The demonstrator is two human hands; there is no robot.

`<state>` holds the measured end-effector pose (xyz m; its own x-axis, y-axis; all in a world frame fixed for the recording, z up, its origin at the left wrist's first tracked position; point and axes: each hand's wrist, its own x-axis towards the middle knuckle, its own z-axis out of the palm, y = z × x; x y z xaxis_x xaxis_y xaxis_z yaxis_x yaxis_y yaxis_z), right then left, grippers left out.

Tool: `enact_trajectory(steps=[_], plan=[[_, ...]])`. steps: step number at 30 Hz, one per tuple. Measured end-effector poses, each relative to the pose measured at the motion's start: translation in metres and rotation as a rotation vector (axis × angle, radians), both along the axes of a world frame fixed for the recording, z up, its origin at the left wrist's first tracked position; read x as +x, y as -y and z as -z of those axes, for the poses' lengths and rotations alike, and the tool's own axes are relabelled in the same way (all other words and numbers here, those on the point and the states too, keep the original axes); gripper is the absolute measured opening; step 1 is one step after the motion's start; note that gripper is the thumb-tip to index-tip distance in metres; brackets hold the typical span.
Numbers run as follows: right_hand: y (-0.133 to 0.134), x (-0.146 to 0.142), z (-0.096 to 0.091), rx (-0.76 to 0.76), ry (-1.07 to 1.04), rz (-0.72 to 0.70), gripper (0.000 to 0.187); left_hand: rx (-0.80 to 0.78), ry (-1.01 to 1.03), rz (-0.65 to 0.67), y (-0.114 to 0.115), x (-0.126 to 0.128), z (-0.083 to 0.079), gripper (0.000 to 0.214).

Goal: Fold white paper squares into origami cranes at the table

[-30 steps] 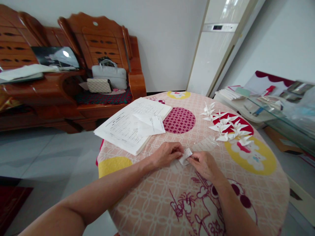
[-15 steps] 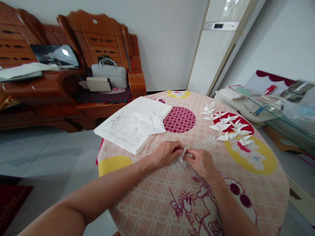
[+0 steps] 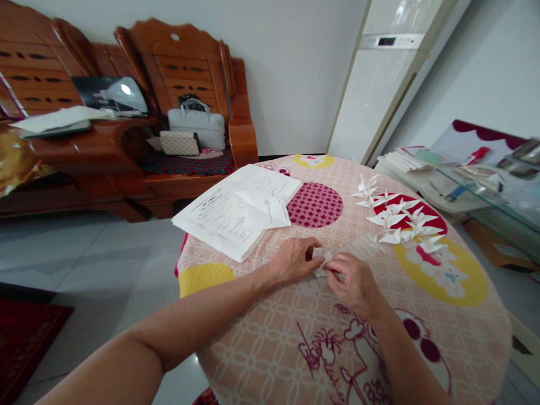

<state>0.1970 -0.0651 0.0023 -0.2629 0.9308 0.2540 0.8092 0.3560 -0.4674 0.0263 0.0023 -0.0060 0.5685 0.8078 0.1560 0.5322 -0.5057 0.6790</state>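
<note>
A small folded piece of white paper [image 3: 321, 260] sits between my two hands, just above the patterned tablecloth. My left hand [image 3: 297, 257] pinches its left side between thumb and fingers. On the other side my right hand [image 3: 349, 275] has its fingers closed at the paper's right edge. The fingers partly cover the folds. Several white folded paper cranes [image 3: 396, 216] are grouped on the table to the right, beyond my right hand. Beyond my left hand lies a stack of printed sheets [image 3: 211, 219], with a loose creased sheet [image 3: 265, 211] on top.
The round table's tablecloth [image 3: 253, 332] has yellow, red and purple patches. At the right, a glass-topped stand [image 3: 476, 194] holds papers and a pen. A wooden bench [image 3: 242, 140] with bags [image 3: 198, 126] stands behind at the left, a tall white cabinet unit [image 3: 367, 90] at the back.
The whole view has shifted, so things appear slightly farther right. The paper between my hands lies lower and flatter, and my right fingers have shifted along its edge.
</note>
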Motion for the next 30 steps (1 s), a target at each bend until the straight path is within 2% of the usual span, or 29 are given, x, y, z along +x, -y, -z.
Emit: enact_trajectory(steps=[4, 8, 17, 21, 27, 30], plan=[[0.002, -0.004, 0.002, -0.010, 0.063, -0.061, 0.003, -0.056, 0.036, 0.035, -0.002, -0.002, -0.002, 0.034], [0.002, -0.011, 0.010, 0.041, 0.174, -0.001, 0.005, -0.091, 0.069, 0.082, -0.003, -0.005, -0.003, 0.044], [0.004, -0.017, 0.016, 0.102, 0.197, 0.045, 0.010, -0.046, 0.054, 0.112, -0.006, -0.008, -0.004, 0.052], [0.004, -0.017, 0.016, 0.110, 0.152, 0.050, 0.011, -0.051, 0.073, 0.120, -0.005, -0.009, -0.005, 0.053], [0.005, -0.016, 0.017, 0.058, 0.057, 0.052, 0.012, -0.196, 0.241, 0.228, -0.009, -0.014, -0.004, 0.043], [0.005, -0.017, 0.018, 0.043, 0.043, 0.074, 0.014, -0.222, 0.213, 0.233, -0.011, -0.016, -0.003, 0.043]])
